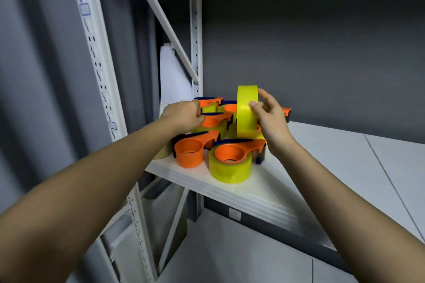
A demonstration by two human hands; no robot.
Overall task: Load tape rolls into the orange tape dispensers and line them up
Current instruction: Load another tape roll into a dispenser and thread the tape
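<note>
I see my right hand (271, 117) pinching a yellow roll (247, 111) upright on edge above the dispensers (230, 131) clustered at the shelf's (322, 163) left end. My left hand (184, 114) curls around a dispenser in the middle of the pile. In front, an empty dispenser (189, 153) lies just beside a loaded one (231, 161).

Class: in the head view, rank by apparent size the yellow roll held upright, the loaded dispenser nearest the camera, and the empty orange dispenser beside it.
1. Loaded dispenser, though it is nearest the camera.
2. Held yellow roll and empty orange dispenser: too alike to rank.
</note>
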